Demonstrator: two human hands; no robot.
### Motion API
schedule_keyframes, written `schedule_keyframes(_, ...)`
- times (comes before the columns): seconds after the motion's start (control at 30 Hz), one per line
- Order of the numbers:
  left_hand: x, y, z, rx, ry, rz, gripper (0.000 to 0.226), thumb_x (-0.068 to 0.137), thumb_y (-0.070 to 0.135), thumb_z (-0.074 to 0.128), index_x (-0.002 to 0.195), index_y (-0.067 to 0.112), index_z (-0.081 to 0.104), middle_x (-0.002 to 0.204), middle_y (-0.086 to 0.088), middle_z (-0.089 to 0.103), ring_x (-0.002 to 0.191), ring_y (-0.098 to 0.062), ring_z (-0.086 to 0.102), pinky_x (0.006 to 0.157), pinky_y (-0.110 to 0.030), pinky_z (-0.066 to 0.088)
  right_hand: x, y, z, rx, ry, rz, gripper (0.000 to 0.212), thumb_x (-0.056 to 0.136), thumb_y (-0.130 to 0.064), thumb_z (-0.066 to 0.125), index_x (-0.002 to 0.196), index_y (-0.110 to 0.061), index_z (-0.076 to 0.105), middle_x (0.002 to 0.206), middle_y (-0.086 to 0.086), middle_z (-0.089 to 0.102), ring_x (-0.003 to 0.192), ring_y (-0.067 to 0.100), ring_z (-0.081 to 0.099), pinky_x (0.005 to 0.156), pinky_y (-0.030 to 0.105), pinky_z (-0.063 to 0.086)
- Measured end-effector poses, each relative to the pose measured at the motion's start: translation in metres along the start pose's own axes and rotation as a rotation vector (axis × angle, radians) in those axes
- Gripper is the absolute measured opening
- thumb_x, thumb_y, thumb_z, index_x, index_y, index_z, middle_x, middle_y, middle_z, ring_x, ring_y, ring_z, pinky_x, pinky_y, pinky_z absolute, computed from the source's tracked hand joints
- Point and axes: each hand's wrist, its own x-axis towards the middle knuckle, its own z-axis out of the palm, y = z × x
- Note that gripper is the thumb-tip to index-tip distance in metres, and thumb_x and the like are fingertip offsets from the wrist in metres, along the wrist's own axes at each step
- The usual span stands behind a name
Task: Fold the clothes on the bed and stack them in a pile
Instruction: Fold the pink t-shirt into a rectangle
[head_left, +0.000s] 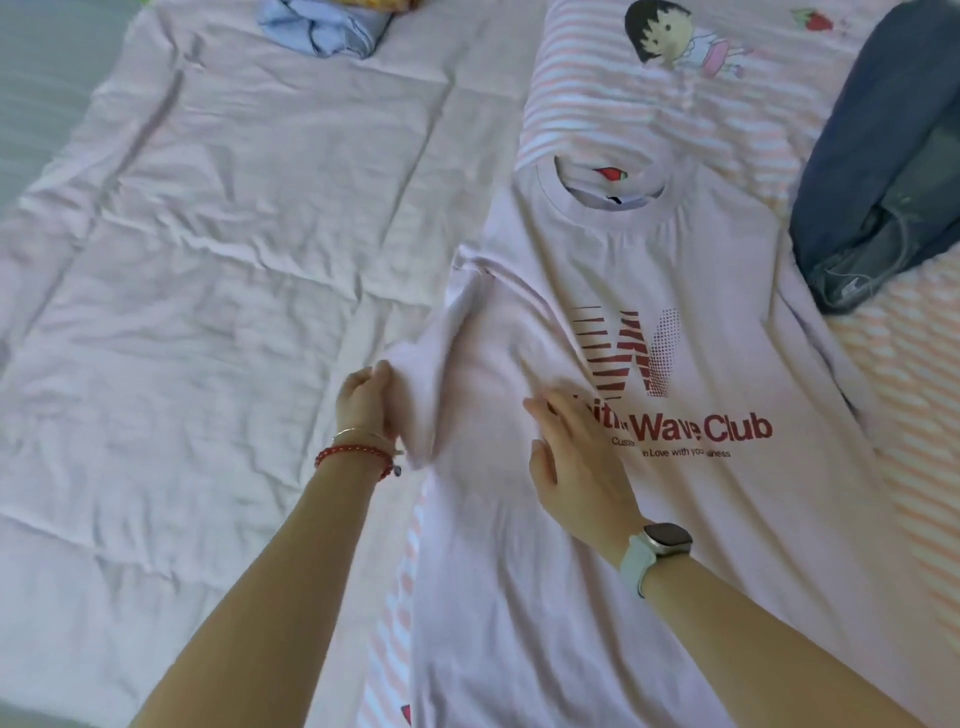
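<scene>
Head view, pale-pink T-shirt (red print), sleeve folded

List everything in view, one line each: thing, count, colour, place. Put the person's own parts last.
T-shirt: one, pale pink with red print, spread flat at centre right.
Jeans: one, dark blue, crumpled at the right edge.
Bundled garment: one, light blue, top centre.
Quilt: one, pale pink, left half of the bed.
Striped sheet: one, pink and white with cartoon print, under the T-shirt.
Left hand: grips the T-shirt's left sleeve; red bead bracelet.
Right hand: flat on the T-shirt; white watch.
</scene>
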Motion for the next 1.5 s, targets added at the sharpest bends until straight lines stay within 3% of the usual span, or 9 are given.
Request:
schedule_keyframes(0.17,0.046,0.037,-0.034,0.205,0.227,0.287,0.022,0.091,0.019,0.047,0.073,0.029,0.039,0.072,0.004,0.048,0.077,-0.018,0.046,0.066,-0.028,0.038,0.034,-0.009,0.018,-0.119,-0.022,-0.086,0.037,0.078,-0.001,0.061,0.116,0.003,0.06,0.125,0.024,0.055,0.12,0.041,0.049,0.099,0.057,0.038)
schedule_keyframes(0.33,0.065,0.053,-0.043,0.151,0.123,0.098,0.022,0.091,0.022,0.052,0.073,0.027,0.04,0.067,0.0,0.042,0.061,-0.019,0.042,0.052,-0.026,0.033,0.046,-0.007,0.029,-0.146,-0.204,-0.045,0.04,0.087,-0.012,0.051,0.127,-0.008,0.052,0.145,0.013,0.037,0.139,0.029,0.025,0.114,0.043,0.018)
schedule_keyframes(0.5,0.029,0.086,-0.027,0.152,0.065,0.234,0.025,0.086,0.004,0.058,0.07,0.019,0.047,0.065,0.0,0.046,0.059,-0.013,0.045,0.056,-0.026,0.039,0.057,-0.006,0.006,0.483,-0.073,0.244,0.027,0.089,-0.001,0.051,0.113,-0.006,0.064,0.127,0.006,0.055,0.123,0.013,0.046,0.109,0.019,0.028)
schedule_keyframes(0.7,-0.078,0.084,0.049,0.402,-0.824,0.425,0.025,0.087,0.0,0.058,0.1,0.021,0.056,0.102,0.002,0.065,0.086,-0.001,0.064,0.068,-0.017,0.051,0.076,0.022,-0.035,1.22,0.092,0.832,0.023,0.095,-0.026,0.043,0.096,-0.018,0.065,0.091,0.0,0.072,0.083,0.014,0.07,0.068,0.024,0.053)
schedule_keyframes(0.87,-0.059,0.058,0.054,0.795,-0.343,0.786,0.037,0.088,0.014,0.06,0.125,0.015,0.052,0.121,0.005,0.054,0.118,-0.017,0.048,0.094,-0.016,0.034,0.083,0.034,-0.031,1.153,0.017,0.838,0.013,0.09,-0.04,0.052,0.095,-0.033,0.062,0.095,-0.011,0.067,0.091,0.008,0.063,0.074,0.031,0.052)
schedule_keyframes(1.07,-0.032,0.008,0.04,1.127,-0.434,0.624,0.1,0.072,0.031,0.075,0.144,0.039,0.006,0.15,-0.003,0.023,0.139,-0.023,0.018,0.111,-0.041,0.024,0.119,0.034,-0.035,0.737,0.076,0.773,0.041,0.086,-0.014,0.05,0.048,-0.022,0.036,0.043,-0.011,0.035,0.043,0.007,0.031,0.049,0.025,0.023)
schedule_keyframes(1.17,-0.02,0.019,0.046,0.904,-0.288,0.393,0.084,0.072,0.029,0.074,0.143,0.024,0.028,0.111,-0.002,0.056,0.115,-0.031,0.049,0.097,-0.042,0.042,0.127,0.036,-0.043,0.574,0.158,0.557,0.04,0.094,-0.01,0.043,0.055,-0.016,0.036,0.053,-0.003,0.036,0.051,0.01,0.032,0.045,0.018,0.024)
schedule_keyframes(1.3,-0.039,0.018,0.04,0.922,-0.114,1.216,0.012,0.079,0.016,0.049,0.08,0.005,0.053,0.063,-0.007,0.05,0.062,-0.019,0.044,0.058,-0.023,0.036,0.132,0.043,-0.068,0.611,0.429,0.291,0.018,0.094,-0.013,0.05,0.076,-0.014,0.051,0.064,-0.013,0.048,0.059,-0.003,0.044,0.055,0.01,0.032)
schedule_keyframes(1.5,-0.06,-0.015,0.023,1.253,-0.556,1.443,0.016,0.074,0.028,0.066,0.063,0.016,0.068,0.076,0.0,0.064,0.066,-0.021,0.06,0.059,-0.028,0.049,0.126,0.088,-0.059,0.467,0.044,0.776,0.047,0.089,-0.007,0.047,0.135,-0.006,0.034,0.128,0.014,0.049,0.108,0.026,0.05,0.082,0.026,0.038)
